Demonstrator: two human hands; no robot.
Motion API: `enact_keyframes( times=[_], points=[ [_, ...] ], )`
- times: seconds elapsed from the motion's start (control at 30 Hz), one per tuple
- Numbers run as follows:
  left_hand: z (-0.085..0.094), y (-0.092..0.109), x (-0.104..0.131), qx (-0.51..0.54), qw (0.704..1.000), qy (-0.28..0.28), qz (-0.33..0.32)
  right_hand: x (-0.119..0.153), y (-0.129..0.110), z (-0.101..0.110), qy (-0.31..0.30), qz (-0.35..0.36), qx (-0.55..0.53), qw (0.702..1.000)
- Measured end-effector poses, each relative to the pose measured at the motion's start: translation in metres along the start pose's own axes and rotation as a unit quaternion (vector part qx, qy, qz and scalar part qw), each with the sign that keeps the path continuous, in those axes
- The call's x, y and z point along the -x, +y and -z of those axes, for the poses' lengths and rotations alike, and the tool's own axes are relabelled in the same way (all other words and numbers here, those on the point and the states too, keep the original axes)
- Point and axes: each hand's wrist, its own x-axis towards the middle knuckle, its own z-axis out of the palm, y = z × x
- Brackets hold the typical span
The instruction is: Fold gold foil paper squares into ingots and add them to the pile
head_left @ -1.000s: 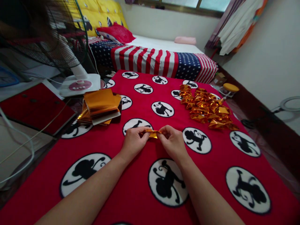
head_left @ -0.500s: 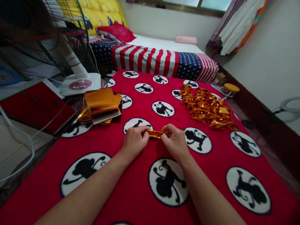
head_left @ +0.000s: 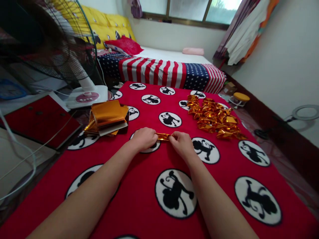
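Between my hands, a narrow folded strip of shiny gold foil paper [head_left: 163, 136] is stretched sideways just over the red cloth [head_left: 134, 199]. My left hand [head_left: 146, 137] pinches its left end, with the back of the hand turned up and the fingertips partly hidden. The right end is pinched between thumb and fingers of my right hand [head_left: 181, 142]. Off to the left lies a loose stack of flat gold foil sheets [head_left: 109, 114]. Several folded gold foil pieces [head_left: 214, 116] sit in rows at the far right of the cloth.
A fan [head_left: 86, 94] stands at the left, beside a dark red board [head_left: 37, 114] and loose white cables [head_left: 32, 166]. Beyond the cloth is a bed with a striped and starred cover [head_left: 154, 70]. A yellow-topped stool [head_left: 241, 97] stands at the right.
My left hand has rolled over, so its back now faces up. The foil strip stays held at both ends and looks flatter. The camera view has tilted up slightly.
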Motion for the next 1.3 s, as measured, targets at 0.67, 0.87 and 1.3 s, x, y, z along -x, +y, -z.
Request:
enact_keyframes(
  times=[0.67,0.87,1.3],
  points=[
    [-0.008,0.006,0.008,-0.090,0.993,0.028,-0.066,0.001,0.000,0.001,-0.023,0.037,0.219,0.975],
    [-0.012,0.004,0.005,-0.080,0.992,0.046,-0.081,0.001,0.000,0.000,-0.018,0.040,0.217,0.975],
    [-0.018,-0.005,-0.001,0.027,0.997,0.052,-0.056,0.005,0.001,0.003,-0.028,0.051,0.141,0.988]
  ],
)
